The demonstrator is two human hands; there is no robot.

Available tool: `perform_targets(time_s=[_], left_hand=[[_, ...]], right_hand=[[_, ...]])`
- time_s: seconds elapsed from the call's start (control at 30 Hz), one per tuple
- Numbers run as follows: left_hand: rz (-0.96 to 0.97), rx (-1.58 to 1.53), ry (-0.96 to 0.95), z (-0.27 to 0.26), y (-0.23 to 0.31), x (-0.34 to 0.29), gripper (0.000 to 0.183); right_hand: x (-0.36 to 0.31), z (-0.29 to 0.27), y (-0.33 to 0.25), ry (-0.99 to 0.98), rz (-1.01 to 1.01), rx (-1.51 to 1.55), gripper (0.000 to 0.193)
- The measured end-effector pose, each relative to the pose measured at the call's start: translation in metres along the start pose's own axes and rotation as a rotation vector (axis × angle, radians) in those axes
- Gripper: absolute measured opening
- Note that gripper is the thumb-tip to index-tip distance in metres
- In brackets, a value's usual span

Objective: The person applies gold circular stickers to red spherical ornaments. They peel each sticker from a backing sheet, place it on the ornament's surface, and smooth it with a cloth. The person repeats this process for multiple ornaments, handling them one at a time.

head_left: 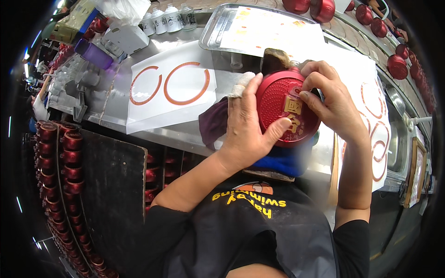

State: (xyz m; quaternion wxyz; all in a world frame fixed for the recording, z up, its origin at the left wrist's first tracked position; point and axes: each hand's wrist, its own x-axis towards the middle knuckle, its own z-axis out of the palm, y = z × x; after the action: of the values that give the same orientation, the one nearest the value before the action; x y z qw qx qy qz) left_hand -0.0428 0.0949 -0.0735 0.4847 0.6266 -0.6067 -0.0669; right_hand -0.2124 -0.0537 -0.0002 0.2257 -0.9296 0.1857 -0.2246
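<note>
A round, flat red bottle [274,99] with a studded face and gold raised characters [293,105] is tilted in front of me; its short neck points away. My left hand [245,123] grips its left side, thumb pressed on the lower face and fingers along the edge. White wrapping [240,85] covers one left fingertip. My right hand [327,92] is bent over the upper right rim, with thumb and index finger closed near a small emblem on the face. Whether something lies between them is hidden. Beneath the bottle is blue cloth [280,163]; purple cloth [213,123] lies beside my left hand.
White sheets with orange ring decals [186,83] lie left and right [379,153]. Behind the bottle stand a brown lump [276,60] and a metal tray [211,37] with a printed sheet. Glass bottles [173,18] stand far left. Rows of red bottles [72,160] fill racks at left.
</note>
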Motion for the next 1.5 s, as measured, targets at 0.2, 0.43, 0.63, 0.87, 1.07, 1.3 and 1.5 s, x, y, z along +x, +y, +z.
perform_targets(time_s=[0.2,0.43,0.63,0.87,1.07,1.3,1.5], left_hand=[[0.035,0.168,-0.011,0.0052,0.0051,0.0014,0.103],[0.013,0.087,-0.041,0.0005,-0.0027,0.0008,0.099],[-0.009,0.075,-0.065,0.0005,-0.0025,0.002,0.099],[0.02,0.091,-0.063,-0.0009,-0.0011,0.0022,0.102],[0.005,0.079,-0.081,-0.0017,-0.0011,0.0015,0.102],[0.022,0.117,-0.068,-0.0012,0.0006,0.0031,0.103],[0.008,0.1,-0.07,-0.0006,0.0013,0.0022,0.103]], right_hand=[[-0.0023,0.0032,0.0,0.057,0.0,-0.016,0.014],[-0.002,0.0075,0.0028,0.087,-0.02,-0.05,0.013],[-0.0003,0.0096,0.0021,0.138,-0.046,-0.046,0.012],[-0.0001,0.0091,0.0027,0.129,-0.049,-0.049,0.013],[0.0005,0.0117,0.0035,0.146,-0.062,-0.054,0.014],[0.0023,0.0079,0.0013,0.13,-0.05,-0.068,0.016],[0.0019,0.009,-0.0006,0.142,-0.039,-0.078,0.017]])
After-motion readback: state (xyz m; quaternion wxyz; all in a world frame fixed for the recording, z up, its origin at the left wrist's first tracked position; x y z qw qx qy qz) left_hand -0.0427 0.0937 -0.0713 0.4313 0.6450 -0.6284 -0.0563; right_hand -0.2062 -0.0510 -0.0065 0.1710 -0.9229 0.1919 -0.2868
